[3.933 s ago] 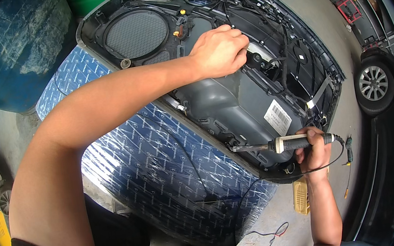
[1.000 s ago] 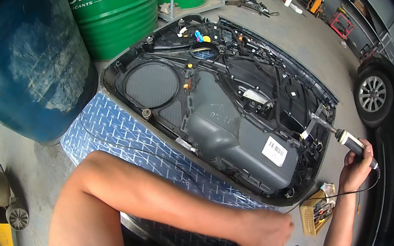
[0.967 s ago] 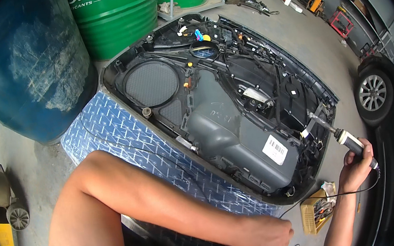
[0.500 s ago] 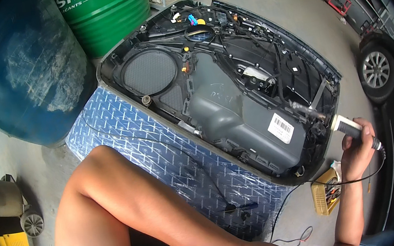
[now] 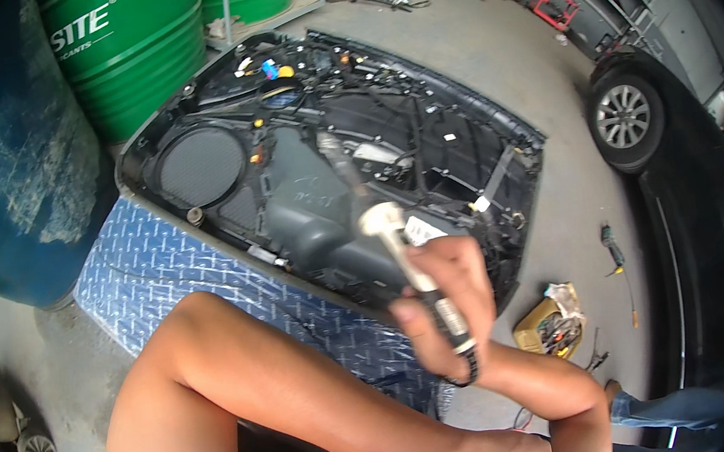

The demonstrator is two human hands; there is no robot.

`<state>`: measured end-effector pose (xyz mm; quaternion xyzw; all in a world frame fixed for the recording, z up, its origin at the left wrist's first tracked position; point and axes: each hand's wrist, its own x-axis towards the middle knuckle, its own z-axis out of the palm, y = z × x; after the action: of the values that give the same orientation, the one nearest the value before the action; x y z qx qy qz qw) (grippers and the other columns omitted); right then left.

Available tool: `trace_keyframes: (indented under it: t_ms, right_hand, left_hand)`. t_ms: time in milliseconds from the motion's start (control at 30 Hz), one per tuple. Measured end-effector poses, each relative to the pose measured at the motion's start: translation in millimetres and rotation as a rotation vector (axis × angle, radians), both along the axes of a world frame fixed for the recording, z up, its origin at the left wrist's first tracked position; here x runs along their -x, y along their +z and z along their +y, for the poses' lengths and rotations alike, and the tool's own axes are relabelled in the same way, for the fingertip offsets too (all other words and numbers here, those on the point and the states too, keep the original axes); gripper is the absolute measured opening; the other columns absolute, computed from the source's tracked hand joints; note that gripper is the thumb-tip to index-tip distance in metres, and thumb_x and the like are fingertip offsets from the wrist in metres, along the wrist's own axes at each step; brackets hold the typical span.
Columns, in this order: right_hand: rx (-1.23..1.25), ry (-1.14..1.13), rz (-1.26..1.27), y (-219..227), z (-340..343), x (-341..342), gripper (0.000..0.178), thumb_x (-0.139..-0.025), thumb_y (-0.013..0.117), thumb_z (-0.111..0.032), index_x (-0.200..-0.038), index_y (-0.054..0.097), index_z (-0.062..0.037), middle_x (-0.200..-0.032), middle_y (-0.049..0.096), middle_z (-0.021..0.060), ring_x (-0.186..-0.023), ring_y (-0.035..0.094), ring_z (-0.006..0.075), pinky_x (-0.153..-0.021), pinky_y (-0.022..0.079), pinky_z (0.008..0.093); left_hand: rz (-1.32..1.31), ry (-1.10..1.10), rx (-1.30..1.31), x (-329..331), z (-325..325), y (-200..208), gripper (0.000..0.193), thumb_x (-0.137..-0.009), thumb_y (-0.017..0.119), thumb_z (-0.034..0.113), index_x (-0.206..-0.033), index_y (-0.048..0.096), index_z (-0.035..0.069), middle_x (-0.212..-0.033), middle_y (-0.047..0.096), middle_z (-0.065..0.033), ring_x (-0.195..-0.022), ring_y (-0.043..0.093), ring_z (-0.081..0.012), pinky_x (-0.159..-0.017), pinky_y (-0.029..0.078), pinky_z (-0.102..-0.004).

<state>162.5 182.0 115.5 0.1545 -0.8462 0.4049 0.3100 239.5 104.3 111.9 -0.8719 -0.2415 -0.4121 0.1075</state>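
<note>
My right hand (image 5: 453,292) is closed round the handle of a hot-air gun (image 5: 413,265), which has a pale collar, a dark grip and a cable. Its metal nozzle points up and away over a car door trim panel (image 5: 308,233), slightly blurred; whether the tip touches the panel I cannot tell. The panel lies inner side up, with a grey moulded cover, a round speaker grille (image 5: 201,168), clips and wiring. A bent bare arm, my left, crosses the lower part of the view; its hand does not show.
Under the panel is a blue patterned wrapped support (image 5: 165,261). Green drums (image 5: 130,64) and a blue barrel (image 5: 16,171) stand at left. Right of the panel are a yellow tool box (image 5: 536,331), a hand tool (image 5: 612,248), a black car (image 5: 698,209) and a denim-clad leg (image 5: 679,408).
My right hand has brought the hot-air gun from the panel's right end leftward over its middle. The whole view has shifted, so the panel sits further left in the picture.
</note>
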Motion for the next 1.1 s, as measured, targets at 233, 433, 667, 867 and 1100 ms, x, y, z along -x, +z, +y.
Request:
trace_keyframes:
  t_ms: [233, 433, 667, 867, 1100]
  right_hand:
    - [0.190, 0.177, 0.108, 13, -24, -1, 0.051, -0.086, 0.074, -0.011, -0.131, 0.057, 0.0044, -0.108, 0.054, 0.0193, -0.088, 0.055, 0.0232, -0.074, 0.047, 0.0311]
    - [0.103, 0.183, 0.213, 19, -24, -1, 0.053, -0.080, 0.077, -0.009, -0.128, 0.060, 0.0049, -0.106, 0.054, 0.0182, -0.082, 0.054, 0.0226, -0.068, 0.046, 0.0310]
    - [0.001, 0.120, 0.244, 26, 0, -1, 0.050, -0.084, 0.077, -0.025, -0.123, 0.064, 0.0035, -0.102, 0.056, 0.0164, -0.087, 0.058, 0.0272, -0.072, 0.050, 0.0365]
    - [0.062, -0.133, 0.147, 6, 51, 2, 0.049, -0.090, 0.068, -0.029, -0.122, 0.060, 0.0074, -0.097, 0.059, 0.0167, -0.083, 0.058, 0.0239, -0.073, 0.046, 0.0345]
    - [0.471, -0.516, -0.265, 3, 85, -23, 0.051, -0.096, 0.052, -0.037, -0.132, 0.056, -0.0007, -0.103, 0.064, 0.0108, -0.076, 0.059, 0.0134, -0.073, 0.050, 0.0274]
  left_hand:
    - [-0.059, -0.155, 0.012, 0, 16, 18, 0.020, -0.072, 0.063, 0.026, -0.059, 0.065, 0.012, -0.056, 0.061, -0.0040, -0.052, 0.062, -0.0262, -0.049, 0.049, -0.0425]
    - [-0.088, -0.304, 0.292, 12, 13, 44, 0.027, -0.081, 0.065, 0.029, -0.062, 0.066, 0.009, -0.061, 0.065, -0.0087, -0.059, 0.066, -0.0291, -0.055, 0.052, -0.0426]
    - [-0.483, -0.698, 0.754, -1, -7, 12, 0.018, -0.080, 0.065, 0.020, -0.072, 0.070, 0.005, -0.070, 0.067, -0.0169, -0.068, 0.066, -0.0353, -0.062, 0.052, -0.0449]
    - [-0.056, -0.305, 0.889, 35, -53, -17, 0.021, -0.076, 0.063, 0.024, -0.074, 0.070, 0.004, -0.071, 0.068, -0.0192, -0.070, 0.067, -0.0380, -0.062, 0.053, -0.0497]
    - [0.096, -0.095, 0.655, 8, -46, -65, 0.019, -0.077, 0.063, 0.020, -0.069, 0.073, 0.006, -0.070, 0.070, -0.0158, -0.065, 0.070, -0.0321, -0.058, 0.056, -0.0449]
